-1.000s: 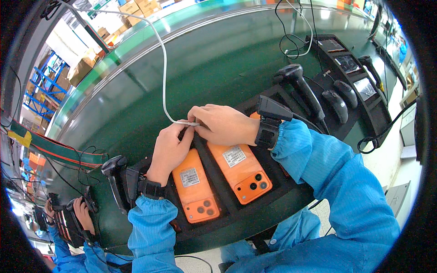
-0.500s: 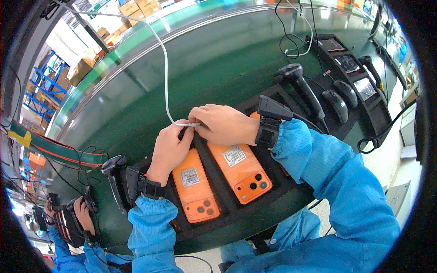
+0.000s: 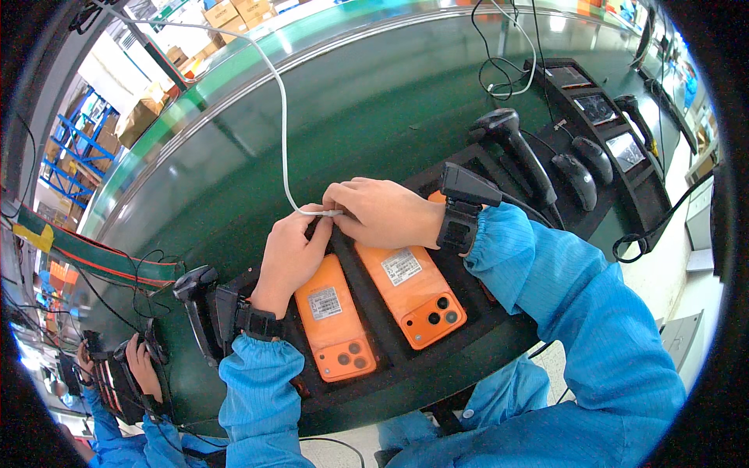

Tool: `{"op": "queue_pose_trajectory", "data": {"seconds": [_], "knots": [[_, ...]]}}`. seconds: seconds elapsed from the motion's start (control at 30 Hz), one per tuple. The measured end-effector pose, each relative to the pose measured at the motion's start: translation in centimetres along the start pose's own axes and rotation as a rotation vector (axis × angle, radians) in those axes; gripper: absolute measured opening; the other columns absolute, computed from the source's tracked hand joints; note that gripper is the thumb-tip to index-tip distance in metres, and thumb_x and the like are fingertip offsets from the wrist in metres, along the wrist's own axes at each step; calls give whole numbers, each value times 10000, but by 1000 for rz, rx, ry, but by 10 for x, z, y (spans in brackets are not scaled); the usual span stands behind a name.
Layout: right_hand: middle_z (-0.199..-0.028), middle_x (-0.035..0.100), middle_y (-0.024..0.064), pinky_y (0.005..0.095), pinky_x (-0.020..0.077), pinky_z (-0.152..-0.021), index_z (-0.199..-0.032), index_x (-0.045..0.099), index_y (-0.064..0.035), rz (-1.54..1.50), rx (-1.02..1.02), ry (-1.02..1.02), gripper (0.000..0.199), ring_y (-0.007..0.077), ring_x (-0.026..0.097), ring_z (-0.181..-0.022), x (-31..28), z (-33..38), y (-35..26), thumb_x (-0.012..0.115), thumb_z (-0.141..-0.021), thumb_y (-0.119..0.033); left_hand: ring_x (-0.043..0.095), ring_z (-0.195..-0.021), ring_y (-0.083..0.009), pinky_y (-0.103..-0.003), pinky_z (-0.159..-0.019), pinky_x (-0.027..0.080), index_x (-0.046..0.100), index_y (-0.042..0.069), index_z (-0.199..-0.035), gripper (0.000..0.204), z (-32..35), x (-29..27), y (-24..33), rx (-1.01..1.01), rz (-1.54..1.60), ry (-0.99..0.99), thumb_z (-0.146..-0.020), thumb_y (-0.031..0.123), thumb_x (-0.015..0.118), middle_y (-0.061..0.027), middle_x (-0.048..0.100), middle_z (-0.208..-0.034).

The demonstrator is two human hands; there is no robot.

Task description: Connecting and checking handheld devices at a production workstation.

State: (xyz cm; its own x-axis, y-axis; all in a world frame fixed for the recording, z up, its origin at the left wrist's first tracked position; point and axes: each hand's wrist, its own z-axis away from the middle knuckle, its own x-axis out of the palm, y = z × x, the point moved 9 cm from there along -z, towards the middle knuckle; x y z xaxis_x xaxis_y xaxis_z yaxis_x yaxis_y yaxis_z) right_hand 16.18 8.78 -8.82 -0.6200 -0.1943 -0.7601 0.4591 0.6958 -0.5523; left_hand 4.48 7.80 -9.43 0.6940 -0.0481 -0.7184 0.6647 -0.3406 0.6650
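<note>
The fingertips of my left hand [image 3: 290, 253] and my right hand [image 3: 394, 212] meet above the far ends of two orange phones. Both hands are closed in a pinch at the plug end of a white cable [image 3: 285, 148], which crosses my left fingers. The plug's tip is hidden by my fingers. The left phone [image 3: 335, 343] and the right phone [image 3: 425, 300] lie back up, side by side in a black tray [image 3: 382, 335]. Each carries a printed label and a camera cluster at its near end. Black devices are strapped to both my wrists.
A black handheld scanner [image 3: 519, 156] and dark mouse-shaped devices [image 3: 573, 181] lie to the right, beside a black rack [image 3: 597, 109] of screens. Another scanner [image 3: 199, 308] stands left of my wrist. Co-worker's hands [image 3: 143, 368] appear at lower left. A green conveyor [image 3: 234, 101] runs behind.
</note>
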Motion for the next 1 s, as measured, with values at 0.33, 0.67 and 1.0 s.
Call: {"op": "queue_pose_trajectory", "data": {"seconds": [0.33, 0.67, 1.0], "knots": [[-1008, 663, 173, 450, 513, -894, -1087, 570, -29, -3, 23, -15, 200, 362, 636, -1020, 0, -1, -1, 572, -937, -163, 691, -943, -396, -405, -802, 538, 689, -13, -1085, 245, 1, -2, 1, 8, -15, -2, -964, 174, 589, -227, 710, -1011], [-1021, 664, 177, 453, 513, -898, -1087, 570, -23, -8, 3, -6, 206, 366, 635, -1031, 1, -1, -3, 565, -943, -170, 695, -914, -390, -405, -781, 539, 690, -18, -1084, 244, 2, -4, 3, -15, -27, -7, -957, 165, 589, -232, 709, -1000], [-1038, 668, 179, 454, 510, -914, -1084, 575, -24, 2, 30, -24, 210, 366, 635, -1044, 2, -1, 0, 561, -944, -180, 692, -926, -390, -404, -801, 534, 691, -15, -1105, 259, 2, -2, 3, -34, 3, -20, -958, 170, 585, -231, 709, -1007]]}}
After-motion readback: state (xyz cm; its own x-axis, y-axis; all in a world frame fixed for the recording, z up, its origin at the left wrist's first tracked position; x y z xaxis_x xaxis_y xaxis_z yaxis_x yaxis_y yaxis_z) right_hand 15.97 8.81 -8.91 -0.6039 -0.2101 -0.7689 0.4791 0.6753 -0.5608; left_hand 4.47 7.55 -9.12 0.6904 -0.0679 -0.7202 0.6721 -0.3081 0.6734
